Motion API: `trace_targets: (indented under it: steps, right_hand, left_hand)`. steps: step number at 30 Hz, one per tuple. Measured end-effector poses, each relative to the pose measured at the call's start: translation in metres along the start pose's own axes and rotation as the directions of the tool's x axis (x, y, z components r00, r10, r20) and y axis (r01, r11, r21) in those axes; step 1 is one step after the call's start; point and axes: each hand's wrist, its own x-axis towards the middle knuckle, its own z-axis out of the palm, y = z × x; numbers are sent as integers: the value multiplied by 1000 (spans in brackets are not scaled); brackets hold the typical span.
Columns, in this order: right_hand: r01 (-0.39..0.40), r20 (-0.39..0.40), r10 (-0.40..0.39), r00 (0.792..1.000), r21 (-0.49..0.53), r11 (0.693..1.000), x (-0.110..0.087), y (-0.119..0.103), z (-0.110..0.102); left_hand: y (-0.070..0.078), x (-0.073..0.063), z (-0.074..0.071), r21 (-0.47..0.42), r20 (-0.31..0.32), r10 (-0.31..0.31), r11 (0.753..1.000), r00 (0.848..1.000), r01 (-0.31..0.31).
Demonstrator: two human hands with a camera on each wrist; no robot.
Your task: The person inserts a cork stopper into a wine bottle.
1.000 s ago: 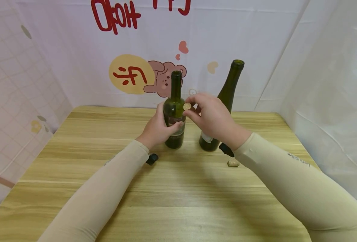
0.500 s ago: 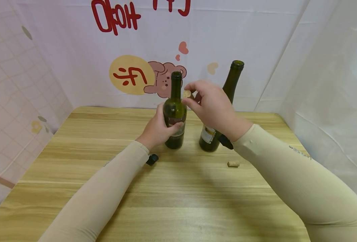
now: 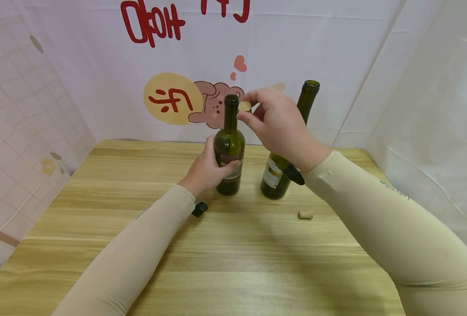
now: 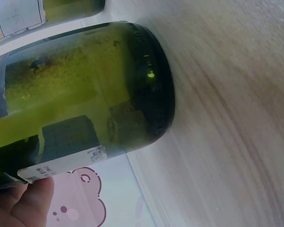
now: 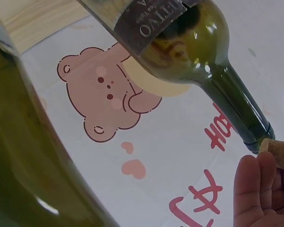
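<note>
My left hand [image 3: 211, 169] grips the body of a green wine bottle [image 3: 230, 142] that stands upright on the wooden table. The bottle's mouth is uncovered at the top of its neck. Just right of that neck, my right hand [image 3: 276, 123] pinches a cork [image 3: 245, 106] between thumb and fingers. In the right wrist view, the cork [image 5: 277, 153] overlaps the lip of the bottle's neck [image 5: 244, 113]. Seen from the left wrist, fingers [image 4: 35, 201] wrap behind the bottle's labelled side, and its base [image 4: 151, 85] is near the tabletop.
A second, taller green bottle [image 3: 273, 175] with a pale label stands to the right, partly behind my right hand. Another cork [image 3: 305, 215] lies on the table [image 3: 233, 254] in front of it. Behind the table hangs a white printed cloth [image 3: 336, 52].
My right hand has risen with the cork, from beside the bottle's shoulder to near the top of its neck. The left hand and the bottle have stayed in place.
</note>
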Motion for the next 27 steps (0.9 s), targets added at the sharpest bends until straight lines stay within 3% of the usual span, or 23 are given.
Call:
trace_targets:
  steps: [13,27]
  right_hand:
    - [-20,-16,20,1000,16,1000,13,-8,-6]
    - [19,-18,-18,1000,29,999,28,-11,-5]
  left_hand:
    - [-1,0,-1,-12,12,-9,1000,1000,10]
    - [-1,-1,-2,-7,6,10,1000,1000,-10]
